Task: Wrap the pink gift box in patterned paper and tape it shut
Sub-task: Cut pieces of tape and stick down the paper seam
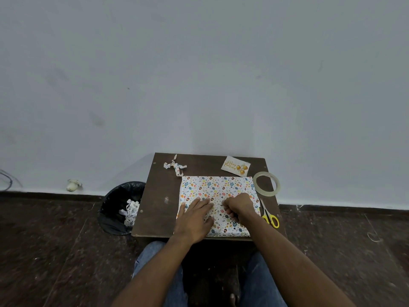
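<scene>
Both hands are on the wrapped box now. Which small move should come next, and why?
Probably the right hand reaches for the tape roll while the left hand presses flat on the patterned paper. The paper covers the box, I see no tape on it, and the roll lies just beyond the right hand.

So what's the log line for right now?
left hand: flat on paper | right hand: curled, pressing on paper | box: covered | tape, scissors: on table, untouched
</scene>
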`<state>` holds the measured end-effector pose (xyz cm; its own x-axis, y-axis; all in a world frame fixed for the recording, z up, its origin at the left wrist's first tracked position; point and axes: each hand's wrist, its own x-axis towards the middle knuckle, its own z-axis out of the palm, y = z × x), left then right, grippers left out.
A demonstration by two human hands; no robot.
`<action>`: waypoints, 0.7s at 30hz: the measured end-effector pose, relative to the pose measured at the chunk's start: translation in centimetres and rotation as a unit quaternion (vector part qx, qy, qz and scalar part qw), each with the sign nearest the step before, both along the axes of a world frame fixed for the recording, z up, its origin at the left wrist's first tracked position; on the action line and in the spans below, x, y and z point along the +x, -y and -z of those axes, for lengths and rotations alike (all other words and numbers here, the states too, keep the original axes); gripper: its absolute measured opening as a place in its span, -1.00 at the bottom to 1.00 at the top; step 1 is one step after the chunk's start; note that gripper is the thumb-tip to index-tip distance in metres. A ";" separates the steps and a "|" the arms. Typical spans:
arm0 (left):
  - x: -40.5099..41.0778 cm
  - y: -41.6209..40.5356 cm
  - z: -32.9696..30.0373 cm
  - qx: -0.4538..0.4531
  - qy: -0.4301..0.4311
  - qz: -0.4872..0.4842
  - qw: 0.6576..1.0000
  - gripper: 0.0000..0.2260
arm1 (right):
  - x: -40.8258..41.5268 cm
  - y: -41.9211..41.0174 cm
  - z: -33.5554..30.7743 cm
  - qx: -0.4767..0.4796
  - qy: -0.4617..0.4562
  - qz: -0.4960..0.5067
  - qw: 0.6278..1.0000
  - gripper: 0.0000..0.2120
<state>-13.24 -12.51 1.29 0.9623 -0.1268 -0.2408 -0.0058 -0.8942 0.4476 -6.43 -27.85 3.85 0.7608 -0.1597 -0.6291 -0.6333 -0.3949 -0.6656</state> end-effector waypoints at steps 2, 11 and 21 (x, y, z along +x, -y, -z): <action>0.0 -0.1 0.1 0.001 0.000 0.000 1.000 -0.54 | -0.1 0.1 0.1 -0.007 0.006 -0.010 1.000 -0.75; 0.2 0.1 -0.1 0.005 -0.012 0.001 1.000 -0.52 | -0.4 0.8 0.3 -0.011 -0.004 -0.036 0.999 -0.69; 0.0 0.2 -0.3 0.002 -0.012 0.000 1.000 -0.53 | -0.8 2.3 0.5 -0.028 0.000 -0.097 0.995 -0.69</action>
<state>-13.21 -12.67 1.57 0.9565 -0.1254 -0.2634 0.0051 -0.8956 0.4448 -7.20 -30.16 3.38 0.7807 -0.0452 -0.6233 -0.5417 -0.5462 -0.6389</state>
